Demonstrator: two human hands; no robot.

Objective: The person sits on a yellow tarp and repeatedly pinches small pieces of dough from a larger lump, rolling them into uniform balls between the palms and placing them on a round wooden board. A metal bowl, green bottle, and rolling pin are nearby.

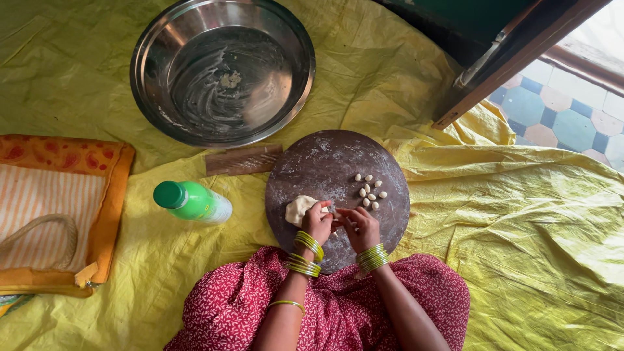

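A round dark board [325,162] lies on the yellow sheet in front of me. My left hand [316,221] holds a pale lump of dough [299,209] at the board's near left edge. My right hand [361,226] is beside it, fingertips pinched together against the left hand's fingers, seemingly on a small bit of dough. Several small white dough pellets [369,190] lie in a cluster on the board just beyond my right hand. Both wrists wear green bangles.
A large steel bowl [149,71] smeared with dough residue sits beyond the board. A ridged brown wooden strip [244,160] lies between them. A green-capped bottle [192,201] lies left of the board. An orange striped cloth bag [58,208] is at far left. A wooden frame [513,58] and tiled floor are upper right.
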